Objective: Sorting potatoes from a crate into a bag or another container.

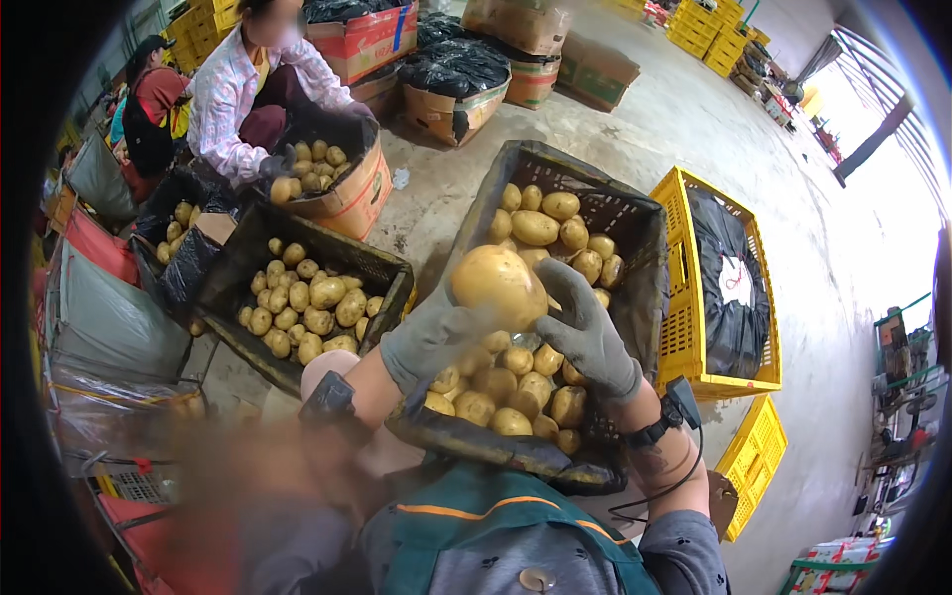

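A large yellow potato (497, 286) is raised between my gloved hands, above a cloth-lined crate (632, 223) in front of me. My left hand (435, 338), somewhat blurred, grips the potato's left and lower side. Curved fingers and thumb of my right hand (595, 338) hold it from the right. Both hands wear grey gloves. Below them in the crate are many loose potatoes (532, 390), and more potatoes (535, 228) fill its far end. The raised potato and my hands hide the middle of the heap.
To the left stands another lined crate (223, 286) of smaller potatoes. Beyond it a gloved co-worker (256, 97) handles potatoes in a cardboard box (357, 197). A yellow plastic crate (688, 312) with a black-wrapped load stands at the right. Boxes covered in black plastic (454, 67) sit farther back.
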Tool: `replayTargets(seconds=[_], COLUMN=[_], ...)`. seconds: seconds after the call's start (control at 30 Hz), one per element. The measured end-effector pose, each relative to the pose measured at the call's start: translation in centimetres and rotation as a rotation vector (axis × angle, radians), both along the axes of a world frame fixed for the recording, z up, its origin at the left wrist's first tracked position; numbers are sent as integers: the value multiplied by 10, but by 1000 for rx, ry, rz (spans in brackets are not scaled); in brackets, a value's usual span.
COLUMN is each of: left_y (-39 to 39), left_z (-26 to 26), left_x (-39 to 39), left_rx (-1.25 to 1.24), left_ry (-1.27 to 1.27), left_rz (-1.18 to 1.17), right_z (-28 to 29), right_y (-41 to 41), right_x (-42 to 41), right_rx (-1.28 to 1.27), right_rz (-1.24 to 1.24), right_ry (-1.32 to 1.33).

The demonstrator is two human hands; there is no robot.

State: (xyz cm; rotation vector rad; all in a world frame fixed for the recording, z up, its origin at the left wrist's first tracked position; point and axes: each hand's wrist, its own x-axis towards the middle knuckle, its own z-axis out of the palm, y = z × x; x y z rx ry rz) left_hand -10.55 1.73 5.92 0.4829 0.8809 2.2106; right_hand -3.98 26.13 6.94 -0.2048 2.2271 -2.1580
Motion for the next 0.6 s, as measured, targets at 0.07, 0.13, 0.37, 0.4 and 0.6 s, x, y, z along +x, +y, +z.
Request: replayTargets(seconds=[0.07, 0.13, 0.37, 0.4, 0.6], left_y=[-3, -16, -76, -90, -169], left_z=[-2, -16, 5, 29, 17], left_x=[11, 19, 70, 93, 202], left_rx=[-20, 72, 474, 354, 175], left_ry=[-39, -125, -444, -453, -95], left_rz=[7, 63, 283, 459, 544], right_z=[3, 8, 13, 9, -13], right_y=[-1, -6, 28, 26, 9], right_x=[8, 14, 44, 46, 100], right_rx=[-16, -30, 133, 262, 472], right_rz=[21, 43, 176, 227, 736], right_ry=[0, -52, -172, -255, -387])
